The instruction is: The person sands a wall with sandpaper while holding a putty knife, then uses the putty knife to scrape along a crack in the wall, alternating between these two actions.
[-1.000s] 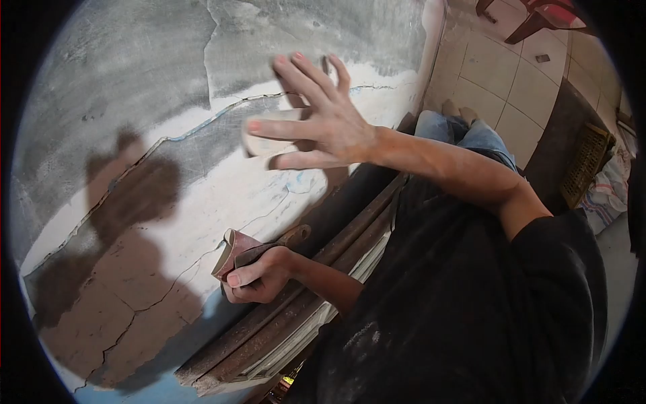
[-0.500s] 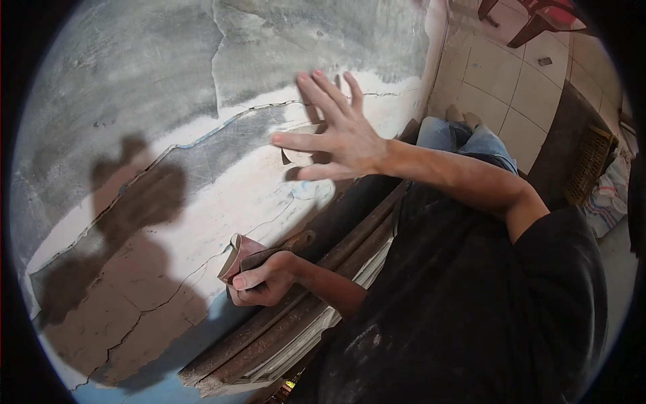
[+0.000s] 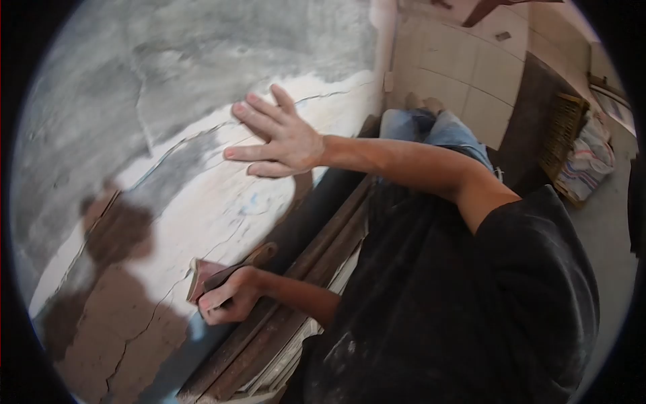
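Observation:
My left hand (image 3: 232,296) is closed around a curled piece of reddish-brown sandpaper (image 3: 200,279) and what looks like a putty knife, whose brown handle (image 3: 262,254) sticks out past the wrist. The knife's blade is mostly hidden by the hand. In front of the wall (image 3: 222,195) is my right hand (image 3: 286,138), open with fingers spread and holding nothing. I cannot tell whether it touches the surface. A white filler patch runs across the grey wall, with a long crack (image 3: 155,165) along its upper side and another crack (image 3: 145,326) lower left.
Brown wooden beams (image 3: 269,323) run along the wall's base beside my body. Beyond my legs lies a tiled floor (image 3: 457,67). A yellow-brown plastic crate (image 3: 564,138) and a white striped sack (image 3: 589,161) stand at the right. Part of a dark red chair (image 3: 491,8) shows at the top.
The view has shifted, so both hands appear farther left. My right hand stays spread by the wall, its fingers slightly closer together. My left hand keeps its hold on the sandpaper and knife.

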{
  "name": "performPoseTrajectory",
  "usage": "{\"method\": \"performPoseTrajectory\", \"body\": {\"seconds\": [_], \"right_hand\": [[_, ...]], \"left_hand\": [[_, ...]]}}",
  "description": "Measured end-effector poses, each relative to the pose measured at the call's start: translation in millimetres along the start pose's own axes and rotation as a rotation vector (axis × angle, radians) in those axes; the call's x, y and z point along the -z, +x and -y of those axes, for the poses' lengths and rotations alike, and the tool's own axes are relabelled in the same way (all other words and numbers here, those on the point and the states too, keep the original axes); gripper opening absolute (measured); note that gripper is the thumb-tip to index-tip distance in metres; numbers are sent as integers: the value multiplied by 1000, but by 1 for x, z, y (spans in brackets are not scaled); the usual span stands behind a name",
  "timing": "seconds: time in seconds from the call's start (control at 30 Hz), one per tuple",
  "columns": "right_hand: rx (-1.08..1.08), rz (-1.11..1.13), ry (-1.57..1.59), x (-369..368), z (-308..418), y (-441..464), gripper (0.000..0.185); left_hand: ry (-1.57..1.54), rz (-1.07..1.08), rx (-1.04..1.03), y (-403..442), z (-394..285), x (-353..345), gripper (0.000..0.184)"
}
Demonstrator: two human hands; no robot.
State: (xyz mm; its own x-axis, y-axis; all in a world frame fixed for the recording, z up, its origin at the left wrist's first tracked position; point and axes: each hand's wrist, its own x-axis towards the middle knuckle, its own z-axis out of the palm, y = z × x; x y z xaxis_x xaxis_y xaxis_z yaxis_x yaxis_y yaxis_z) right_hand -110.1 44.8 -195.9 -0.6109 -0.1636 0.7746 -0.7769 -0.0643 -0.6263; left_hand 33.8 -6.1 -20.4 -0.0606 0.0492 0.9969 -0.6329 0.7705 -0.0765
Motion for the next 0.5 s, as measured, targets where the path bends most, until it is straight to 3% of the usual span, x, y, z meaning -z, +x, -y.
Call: {"method": "performPoseTrajectory", "body": {"seconds": [0.2, 0.27, 0.3, 0.33, 0.43, 0.47, 0.5], "right_hand": [[-291, 281, 43, 56, -20, -50, 54], [-555, 355, 67, 62, -44, -79, 49], [-813, 475, 28, 69, -51, -83, 44], [-969, 416, 52, 75, -65, -99, 41], [-1296, 285, -31, 106, -109, -155, 32], [-1370, 239, -118, 119, -117, -175, 30], [-1494, 220, -117, 137, -122, -189, 32]], "left_hand": [[-20, 69, 96, 2, -4, 6, 43], [-79, 191, 227, -7, -25, 11, 45], [-112, 253, 291, -12, -31, 12, 47], [-167, 343, -66, -26, -7, 17, 50], [-513, 700, 334, -87, -65, 14, 24], [-623, 871, 176, -88, -88, -1, 24], [-606, 1059, 301, -116, -89, 3, 26]]}}
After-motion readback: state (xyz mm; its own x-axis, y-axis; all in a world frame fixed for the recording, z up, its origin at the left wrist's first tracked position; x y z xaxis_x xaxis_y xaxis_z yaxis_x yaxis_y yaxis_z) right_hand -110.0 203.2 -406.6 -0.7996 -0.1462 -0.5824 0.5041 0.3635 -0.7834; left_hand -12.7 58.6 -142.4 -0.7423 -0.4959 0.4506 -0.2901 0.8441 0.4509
